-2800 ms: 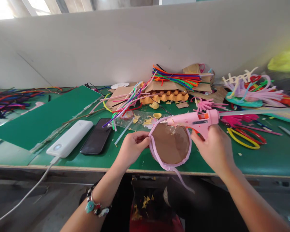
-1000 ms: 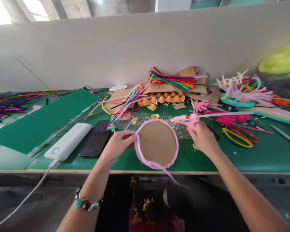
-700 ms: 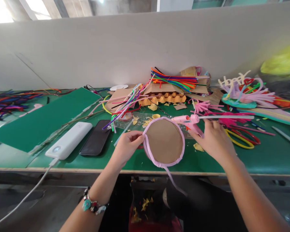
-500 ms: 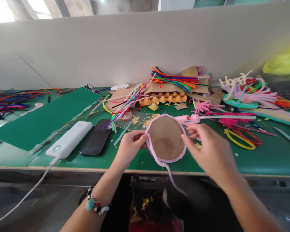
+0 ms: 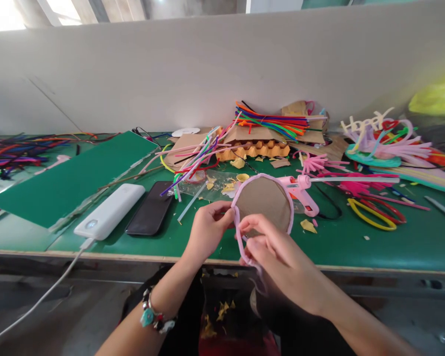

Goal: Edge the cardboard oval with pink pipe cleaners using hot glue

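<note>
A round cardboard disc (image 5: 264, 200) is held tilted over the front of the table, its rim edged with a pale pink pipe cleaner (image 5: 241, 242). My left hand (image 5: 212, 225) pinches the disc's left edge, pipe cleaner included, between thumb and fingers. Across the disc's lower part reaches my right hand (image 5: 269, 244), its fingers closed at the lower left rim where the pipe cleaner bends away; the loose end hangs below, blurred. Part of the disc is hidden behind the right hand. Just behind it lies a pink hot glue gun (image 5: 304, 195) with a clear glue stick in its back.
A white power bank (image 5: 110, 211) with a cable and a black phone (image 5: 148, 208) lie to the left, beside a green board (image 5: 74, 178). Farther back are an egg carton (image 5: 257, 150), bundled pipe cleaners (image 5: 270, 122) and yellow scraps. Looped pipe cleaners (image 5: 373, 217) lie at right.
My right hand has moved from the disc's right edge to its lower left, onto the pipe cleaner. The glue gun's handle has come into view. My left hand keeps its pinch.
</note>
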### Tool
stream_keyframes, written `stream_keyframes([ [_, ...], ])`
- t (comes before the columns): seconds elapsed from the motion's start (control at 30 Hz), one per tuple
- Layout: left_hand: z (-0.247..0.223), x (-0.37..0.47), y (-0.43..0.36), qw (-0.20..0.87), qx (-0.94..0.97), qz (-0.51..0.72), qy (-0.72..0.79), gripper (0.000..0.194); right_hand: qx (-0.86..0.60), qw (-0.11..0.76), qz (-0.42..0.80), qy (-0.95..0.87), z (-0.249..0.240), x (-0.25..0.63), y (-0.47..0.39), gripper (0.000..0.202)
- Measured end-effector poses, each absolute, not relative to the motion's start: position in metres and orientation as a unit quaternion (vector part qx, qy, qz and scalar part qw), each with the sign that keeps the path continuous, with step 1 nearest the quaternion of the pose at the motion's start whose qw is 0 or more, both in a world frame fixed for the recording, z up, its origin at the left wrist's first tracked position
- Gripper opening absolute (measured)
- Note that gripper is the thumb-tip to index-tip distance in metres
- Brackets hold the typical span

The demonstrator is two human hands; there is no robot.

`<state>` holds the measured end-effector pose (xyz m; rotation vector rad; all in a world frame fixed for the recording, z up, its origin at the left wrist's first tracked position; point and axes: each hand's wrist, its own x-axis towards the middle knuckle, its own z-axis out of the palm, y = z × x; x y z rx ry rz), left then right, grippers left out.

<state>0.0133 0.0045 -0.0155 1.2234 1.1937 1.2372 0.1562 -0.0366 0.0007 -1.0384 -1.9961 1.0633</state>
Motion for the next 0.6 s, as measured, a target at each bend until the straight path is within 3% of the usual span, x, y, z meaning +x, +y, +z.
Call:
stream_keyframes([
  [0.1, -0.016, 0.013, 0.005, 0.484, 0.506, 0.513, 0.497, 0.017, -0.433, 0.327, 0.349, -0.764, -0.003, 0.153, -0.038, 0.026],
  [0.27, -0.017, 0.012, 0.004, 0.471, 0.523, 0.500, 0.504, 0.020, -0.425, 0.376, 0.056, -0.822, -0.007, 0.160, -0.025, 0.007],
  [0.37, -0.018, 0.011, 0.003, 0.462, 0.546, 0.483, 0.505, 0.022, -0.407, 0.387, -0.049, -0.826, -0.007, 0.169, -0.016, 0.010],
  [0.6, -0.018, 0.010, 0.001, 0.436, 0.587, 0.462, 0.502, 0.022, -0.386, 0.403, -0.102, -0.824, -0.003, 0.173, -0.009, 0.012],
])
